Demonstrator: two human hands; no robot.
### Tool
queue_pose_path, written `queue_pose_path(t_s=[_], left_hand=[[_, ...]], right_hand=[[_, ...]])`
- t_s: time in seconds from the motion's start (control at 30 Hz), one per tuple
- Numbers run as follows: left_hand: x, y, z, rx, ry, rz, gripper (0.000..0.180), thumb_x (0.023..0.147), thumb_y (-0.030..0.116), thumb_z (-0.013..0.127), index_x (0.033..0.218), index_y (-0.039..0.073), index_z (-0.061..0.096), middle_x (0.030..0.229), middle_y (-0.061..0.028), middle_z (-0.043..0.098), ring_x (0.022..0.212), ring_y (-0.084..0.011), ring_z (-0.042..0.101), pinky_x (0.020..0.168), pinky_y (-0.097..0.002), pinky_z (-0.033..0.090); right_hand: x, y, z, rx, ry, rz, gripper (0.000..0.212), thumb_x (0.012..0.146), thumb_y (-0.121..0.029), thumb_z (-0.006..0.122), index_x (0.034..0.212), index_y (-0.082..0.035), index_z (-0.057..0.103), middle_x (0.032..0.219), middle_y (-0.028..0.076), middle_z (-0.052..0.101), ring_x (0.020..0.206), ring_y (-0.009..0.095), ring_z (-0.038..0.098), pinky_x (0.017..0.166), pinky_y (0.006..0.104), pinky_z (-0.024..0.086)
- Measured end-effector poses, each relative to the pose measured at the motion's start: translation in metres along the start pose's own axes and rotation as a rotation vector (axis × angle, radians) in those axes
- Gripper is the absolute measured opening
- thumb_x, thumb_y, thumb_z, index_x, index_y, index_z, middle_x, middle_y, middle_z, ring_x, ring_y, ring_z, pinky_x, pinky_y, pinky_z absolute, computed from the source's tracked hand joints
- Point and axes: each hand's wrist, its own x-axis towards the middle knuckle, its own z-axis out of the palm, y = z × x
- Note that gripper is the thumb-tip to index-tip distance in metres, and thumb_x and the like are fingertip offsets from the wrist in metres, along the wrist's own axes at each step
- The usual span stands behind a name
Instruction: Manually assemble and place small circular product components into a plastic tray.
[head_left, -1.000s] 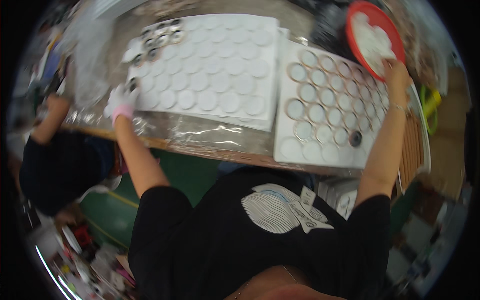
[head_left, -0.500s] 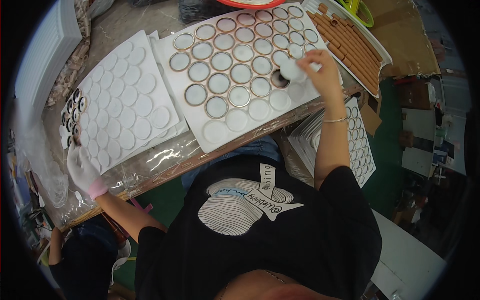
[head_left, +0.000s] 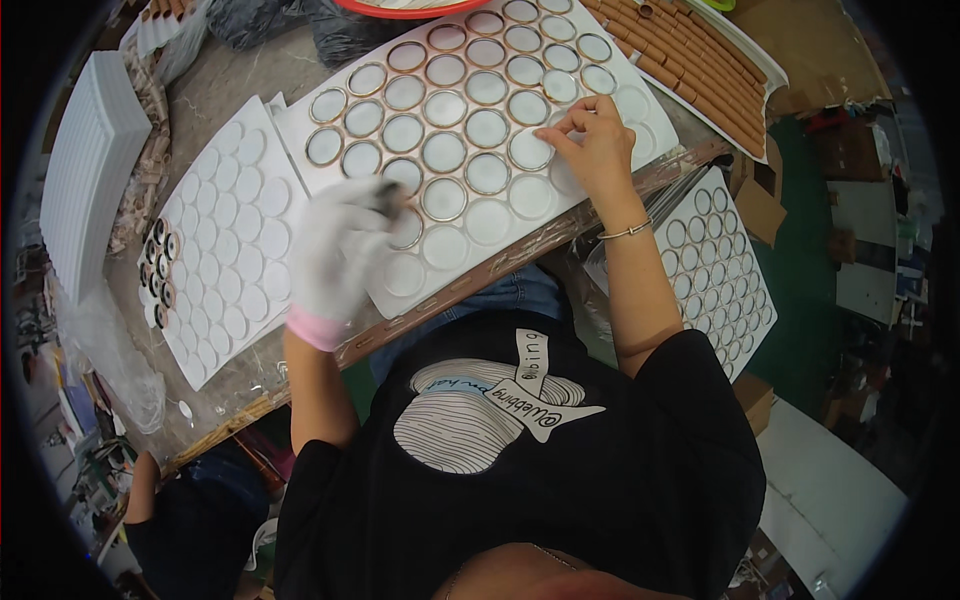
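Reaching over the board [head_left: 473, 257] edge, right hand [head_left: 600, 152] leaves left hand [head_left: 340, 242] room.

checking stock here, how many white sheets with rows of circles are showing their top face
3: the left sheet and the middle sheet on the table, and the right sheet lower down, past the table's edge. Others may be hidden underneath.

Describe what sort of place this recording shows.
Probably a workshop or small factory. The worktable holds a white tray of rimmed discs in neat rows, brown tubes lie lined up to its right, and another person is beside the table.
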Motion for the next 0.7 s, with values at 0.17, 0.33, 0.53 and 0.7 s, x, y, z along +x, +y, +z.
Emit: queue_pose_path(t_s=[0.17, 0.33, 0.53, 0.7], left_hand=[[0.055, 0.039, 0.072, 0.143, -0.515, 0.238, 0.025, 0.081, 0.008, 0.066, 0.103, 0.001, 0.055, 0.139, -0.0226, 0.046, 0.133, -0.0408, 0.041, 0.110, -0.0464, 0.034], [0.087, 0.033, 0.104, 0.519, -0.756, 0.301, 0.032, 0.083, 0.014, 0.062, 0.111, 0.002, 0.053, 0.141, -0.0241, 0.041, 0.139, -0.0382, 0.031, 0.116, -0.0448, 0.023], [0.104, 0.025, 0.102, 0.420, -0.877, 0.289, 0.031, 0.083, 0.009, 0.060, 0.111, 0.000, 0.053, 0.122, -0.0227, 0.050, 0.120, -0.0367, 0.048, 0.108, -0.0440, 0.033], [0.099, 0.018, 0.065, -0.086, -0.855, -0.054, 0.023, 0.091, 0.014, 0.059, 0.107, -0.002, 0.053, 0.115, -0.0184, 0.053, 0.110, -0.0304, 0.054, 0.101, -0.0404, 0.039]], right_hand=[[-0.001, 0.002, 0.004, -0.018, -0.030, 0.013, 0.029, 0.070, -0.037, 0.082, 0.072, -0.011, 0.071, 0.099, 0.002, 0.060, 0.089, 0.022, 0.059, 0.076, 0.0410, 0.037], [0.001, 0.010, 0.003, 0.031, -0.055, -0.012, 0.030, 0.072, -0.037, 0.081, 0.072, -0.009, 0.070, 0.100, 0.005, 0.060, 0.081, 0.023, 0.061, 0.073, 0.0400, 0.042], [0.012, 0.016, -0.030, 0.244, 0.330, -0.048, 0.021, 0.086, -0.023, 0.070, 0.084, -0.002, 0.065, 0.094, 0.010, 0.062, 0.070, 0.025, 0.062, 0.066, 0.0373, 0.050], [-0.032, -0.011, -0.056, 0.113, -0.113, -0.282, 0.017, 0.093, -0.020, 0.059, 0.097, -0.005, 0.065, 0.104, 0.011, 0.067, 0.104, 0.029, 0.059, 0.088, 0.0470, 0.042]])
